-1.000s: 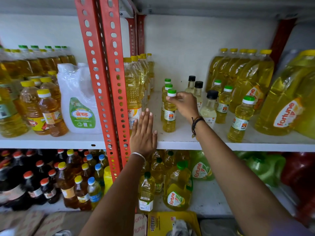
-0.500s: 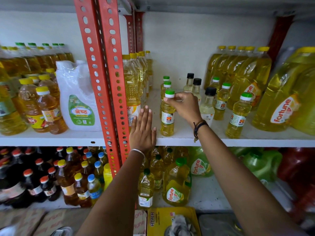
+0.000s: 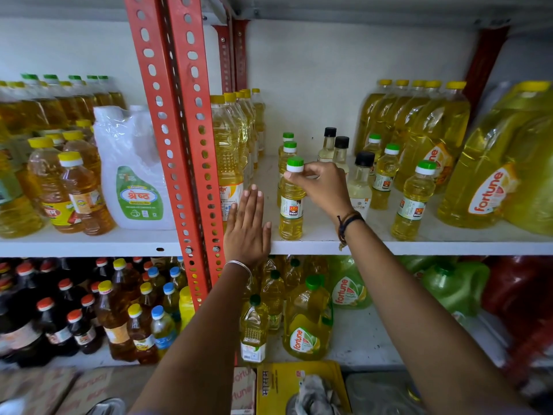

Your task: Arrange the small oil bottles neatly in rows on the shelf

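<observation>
A small green-capped oil bottle (image 3: 291, 205) stands near the front edge of the white shelf (image 3: 389, 243). My right hand (image 3: 321, 184) grips it at the neck, just under the cap. Two more small green-capped bottles (image 3: 289, 146) line up behind it. Three small black-capped bottles (image 3: 360, 181) stand to the right of my hand, and beyond them another row of three green-capped bottles (image 3: 413, 200). My left hand (image 3: 247, 227) lies flat with fingers spread on the shelf's front edge, just left of the held bottle, holding nothing.
Tall yellow-capped oil bottles (image 3: 229, 151) stand left of the small ones beside the red slotted upright (image 3: 182, 145). Large Fortune oil jugs (image 3: 490, 172) fill the right. A white jug (image 3: 134, 178) and amber bottles sit on the left shelf. More bottles crowd the lower shelf.
My right hand has drawn the front green-capped bottle slightly forward toward the shelf edge. My left hand has stayed flat on the edge.
</observation>
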Demonstrator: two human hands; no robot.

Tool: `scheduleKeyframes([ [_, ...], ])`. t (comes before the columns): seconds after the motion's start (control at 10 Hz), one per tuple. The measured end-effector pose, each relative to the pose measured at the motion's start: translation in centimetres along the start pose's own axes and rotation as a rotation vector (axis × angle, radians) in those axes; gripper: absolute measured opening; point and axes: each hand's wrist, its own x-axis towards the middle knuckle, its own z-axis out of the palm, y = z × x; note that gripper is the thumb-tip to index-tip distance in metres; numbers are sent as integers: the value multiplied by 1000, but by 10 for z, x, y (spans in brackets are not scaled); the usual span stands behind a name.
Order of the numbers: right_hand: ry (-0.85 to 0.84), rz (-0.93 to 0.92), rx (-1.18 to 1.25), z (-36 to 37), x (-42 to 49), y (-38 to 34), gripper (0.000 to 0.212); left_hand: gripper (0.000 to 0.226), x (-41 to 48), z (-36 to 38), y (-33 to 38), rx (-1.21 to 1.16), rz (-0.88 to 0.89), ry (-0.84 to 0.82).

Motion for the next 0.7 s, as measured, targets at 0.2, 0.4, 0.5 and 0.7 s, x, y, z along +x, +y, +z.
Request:
scheduleKeyframes([
  [0.2,8,0,-24,1,0,1,31,63,0,1,0,8,4,21],
  [0.4,0,1,-32,1,-6,0,37,63,-1,1,0,17,25,23],
  [0.5,-19,15,-13,-2,-12,1,43,62,-3,-2,0,-24,46,54],
  [0.7,80,-153,-21,-40,-33,-23,48,57,2,-33,30,-123,181,223],
])
